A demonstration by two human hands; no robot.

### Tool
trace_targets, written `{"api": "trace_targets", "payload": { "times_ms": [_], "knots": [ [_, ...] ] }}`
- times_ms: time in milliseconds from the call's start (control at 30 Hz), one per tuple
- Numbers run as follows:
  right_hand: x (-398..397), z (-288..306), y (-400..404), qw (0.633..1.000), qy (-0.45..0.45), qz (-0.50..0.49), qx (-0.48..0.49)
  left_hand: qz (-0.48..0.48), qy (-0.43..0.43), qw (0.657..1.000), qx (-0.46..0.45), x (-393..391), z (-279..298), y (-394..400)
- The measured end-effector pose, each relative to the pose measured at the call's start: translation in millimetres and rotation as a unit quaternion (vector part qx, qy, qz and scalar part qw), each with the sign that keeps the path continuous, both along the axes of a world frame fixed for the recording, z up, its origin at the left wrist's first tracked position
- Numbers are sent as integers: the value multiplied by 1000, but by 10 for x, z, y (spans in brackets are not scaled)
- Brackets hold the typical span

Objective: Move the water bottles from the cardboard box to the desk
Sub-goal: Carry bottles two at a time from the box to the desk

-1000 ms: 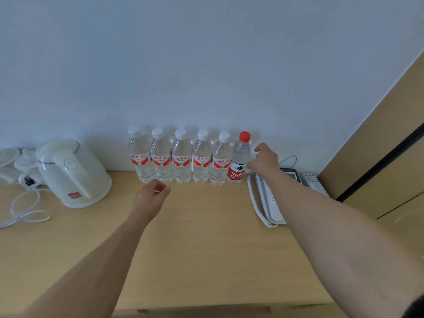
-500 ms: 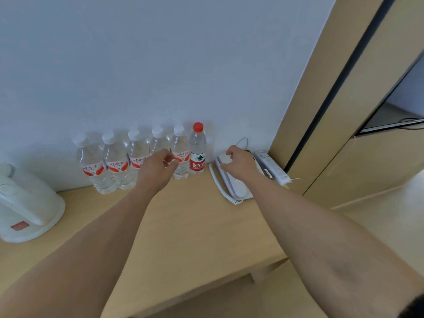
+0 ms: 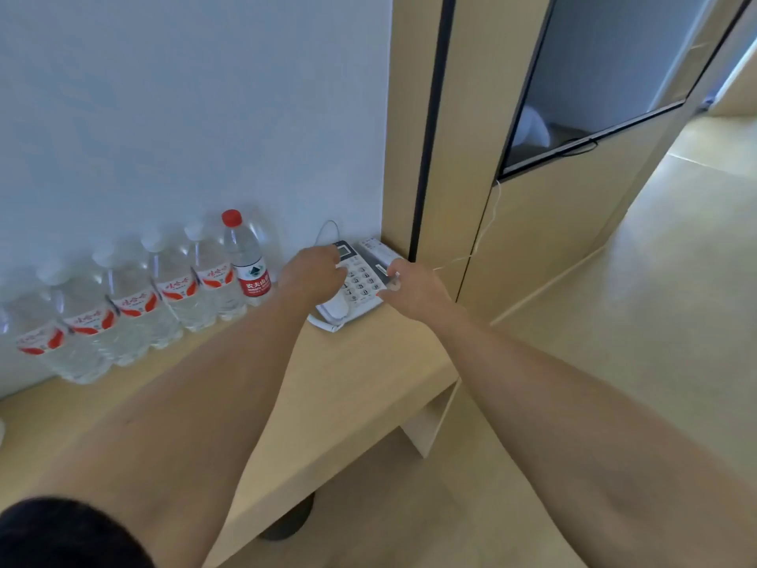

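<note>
Red-capped bottle [image 3: 247,256], label reading 农夫山泉, stood at the telephone's [image 3: 360,280] nine o'clock; both hands' finger states: cannot tell.

— What do you have on the desk [image 3: 336,387]?

— Your row of water bottles [image 3: 135,297] stands upright against the wall, the red-capped bottle [image 3: 248,260] at its right end.

— And your hands?

— Both reach over the white telephone [image 3: 358,280] by the wooden panel. Your left hand [image 3: 313,274] lies over the handset side, your right hand [image 3: 411,286] at the keypad's right edge, fingers curled; whether either grips it I cannot tell.
</note>
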State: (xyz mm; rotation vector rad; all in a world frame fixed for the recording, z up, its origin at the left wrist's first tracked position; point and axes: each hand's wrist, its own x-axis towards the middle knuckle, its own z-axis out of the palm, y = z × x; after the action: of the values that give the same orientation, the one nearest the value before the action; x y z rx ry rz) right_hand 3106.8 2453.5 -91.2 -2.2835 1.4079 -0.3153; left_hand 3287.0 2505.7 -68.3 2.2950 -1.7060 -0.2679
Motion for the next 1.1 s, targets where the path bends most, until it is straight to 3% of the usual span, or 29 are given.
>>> {"api": "trace_targets", "payload": {
  "times_ms": [167, 333, 500, 633, 900, 1100],
  "knots": [
    [-1107, -53, 82, 995, 71, -60, 26, -81, -13, 996, 45, -1057, -57, -185],
    [-2433, -91, 313, 985, 83, -145, 45, -192, -43, 977, 79, -2371, -152, -236],
    [-3745, -87, 624, 964, 71, -249, 52, -242, -17, 965, 99, -3636, -186, -261],
    [-4653, -84, 863, 944, 96, -305, 82, -327, 8, 937, 126, -4564, -248, -312],
    [-5818, -203, 1037, 896, 184, -379, 139, -433, -111, 884, 136, -5854, -445, -564],
    [-6417, -304, 843, 864, 218, -425, 158, -484, -127, 855, 135, -6514, -535, -1014]
  ]
}}
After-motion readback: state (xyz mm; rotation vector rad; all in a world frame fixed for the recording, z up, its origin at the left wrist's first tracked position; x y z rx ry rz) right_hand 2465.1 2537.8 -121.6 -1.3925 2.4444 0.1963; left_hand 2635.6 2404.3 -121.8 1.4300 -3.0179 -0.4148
